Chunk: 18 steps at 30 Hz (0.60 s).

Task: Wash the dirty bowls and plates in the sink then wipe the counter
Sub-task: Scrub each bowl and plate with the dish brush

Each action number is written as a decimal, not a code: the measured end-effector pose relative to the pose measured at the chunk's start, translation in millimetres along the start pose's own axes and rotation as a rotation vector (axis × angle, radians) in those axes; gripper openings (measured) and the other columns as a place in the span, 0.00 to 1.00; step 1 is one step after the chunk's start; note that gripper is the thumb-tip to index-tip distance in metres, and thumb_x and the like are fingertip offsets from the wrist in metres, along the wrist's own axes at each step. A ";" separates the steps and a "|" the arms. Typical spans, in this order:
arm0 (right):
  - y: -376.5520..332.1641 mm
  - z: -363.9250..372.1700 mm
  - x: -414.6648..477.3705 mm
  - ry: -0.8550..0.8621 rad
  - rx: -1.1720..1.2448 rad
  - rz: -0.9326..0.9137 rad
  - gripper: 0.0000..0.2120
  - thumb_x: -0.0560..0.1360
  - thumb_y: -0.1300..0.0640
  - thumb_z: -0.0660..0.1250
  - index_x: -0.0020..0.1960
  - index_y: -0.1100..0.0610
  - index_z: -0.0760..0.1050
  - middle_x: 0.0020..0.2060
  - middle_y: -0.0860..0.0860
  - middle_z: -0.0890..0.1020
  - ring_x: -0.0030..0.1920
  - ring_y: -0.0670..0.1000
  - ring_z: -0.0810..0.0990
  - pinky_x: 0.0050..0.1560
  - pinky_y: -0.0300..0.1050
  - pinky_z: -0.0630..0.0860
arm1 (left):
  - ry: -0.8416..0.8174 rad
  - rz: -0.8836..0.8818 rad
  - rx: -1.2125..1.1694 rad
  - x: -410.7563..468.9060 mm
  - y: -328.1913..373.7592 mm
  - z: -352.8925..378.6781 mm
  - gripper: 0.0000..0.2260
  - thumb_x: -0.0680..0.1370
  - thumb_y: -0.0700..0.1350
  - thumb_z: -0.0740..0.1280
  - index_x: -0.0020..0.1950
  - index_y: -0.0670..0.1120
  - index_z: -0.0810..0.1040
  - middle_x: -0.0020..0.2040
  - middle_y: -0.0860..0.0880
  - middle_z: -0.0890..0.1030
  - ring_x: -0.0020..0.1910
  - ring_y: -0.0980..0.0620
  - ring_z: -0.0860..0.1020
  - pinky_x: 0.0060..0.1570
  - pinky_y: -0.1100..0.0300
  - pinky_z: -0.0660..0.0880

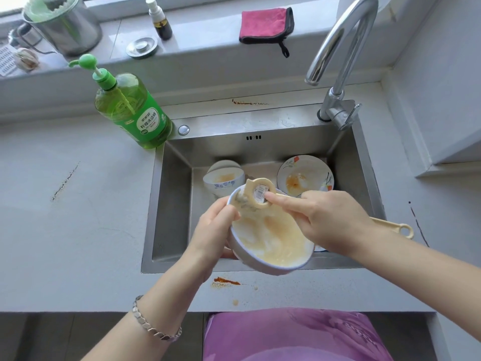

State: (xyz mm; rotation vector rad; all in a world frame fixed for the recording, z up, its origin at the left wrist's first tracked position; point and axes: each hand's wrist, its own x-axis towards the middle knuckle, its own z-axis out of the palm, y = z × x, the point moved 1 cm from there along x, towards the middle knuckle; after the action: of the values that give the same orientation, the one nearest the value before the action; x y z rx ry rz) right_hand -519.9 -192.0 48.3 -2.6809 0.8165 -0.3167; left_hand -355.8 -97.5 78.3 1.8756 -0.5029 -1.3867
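A white bowl (273,246) smeared with yellowish soapy residue is tilted over the front of the steel sink (171,204). My left hand (213,230) grips its left rim. My right hand (322,217) holds a cream dish brush (260,195), index finger stretched along its round head, which presses on the bowl's far rim. The brush handle end (403,229) sticks out to the right. Behind lie a small dirty bowl with blue pattern (223,178) and a flowered plate (304,175) with orange stains.
A green dish-soap pump bottle (132,108) stands at the sink's back left corner, and the faucet (338,61) arches at the back right. A pink cloth (265,24) lies on the sill. Orange spill stains (225,281) mark the counter in front of the sink.
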 end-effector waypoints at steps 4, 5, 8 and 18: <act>4.1 0.9 -1.3 -0.009 0.095 0.064 0.20 0.73 0.51 0.55 0.62 0.41 0.73 0.22 0.45 0.64 0.21 0.53 0.71 0.19 0.40 0.64 | 0.031 0.008 -0.019 -0.2 1.2 -5.1 0.10 0.68 0.47 0.60 0.42 0.57 0.79 0.36 0.53 0.79 0.33 0.53 0.78 0.25 0.62 0.73; 7.0 0.7 -3.4 -0.017 0.114 0.097 0.21 0.73 0.50 0.53 0.64 0.41 0.70 0.22 0.46 0.67 0.23 0.54 0.73 0.19 0.43 0.66 | 0.037 0.012 -0.026 0.5 0.8 -8.1 0.11 0.65 0.48 0.59 0.41 0.57 0.79 0.36 0.53 0.79 0.32 0.54 0.78 0.25 0.63 0.73; 2.6 1.4 -4.6 -0.010 0.157 0.117 0.21 0.73 0.49 0.53 0.63 0.42 0.72 0.22 0.46 0.66 0.23 0.54 0.72 0.20 0.44 0.64 | 0.033 0.022 -0.030 -0.4 -0.2 -7.5 0.10 0.68 0.47 0.60 0.43 0.57 0.79 0.35 0.53 0.79 0.28 0.58 0.78 0.24 0.64 0.73; 20.2 -0.6 -27.2 -0.155 0.471 0.410 0.19 0.79 0.53 0.60 0.63 0.31 0.67 0.36 0.44 0.83 0.33 0.43 0.78 0.39 0.40 0.76 | 0.184 0.024 -0.104 1.6 -6.9 -16.2 0.09 0.73 0.47 0.59 0.43 0.57 0.78 0.43 0.50 0.79 0.39 0.49 0.77 0.26 0.61 0.76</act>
State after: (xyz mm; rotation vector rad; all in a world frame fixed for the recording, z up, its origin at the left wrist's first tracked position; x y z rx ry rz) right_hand -552.2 -192.4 38.3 -2.0216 1.0624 -0.1700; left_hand -340.9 -88.8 74.5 1.8834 -0.3530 -1.1878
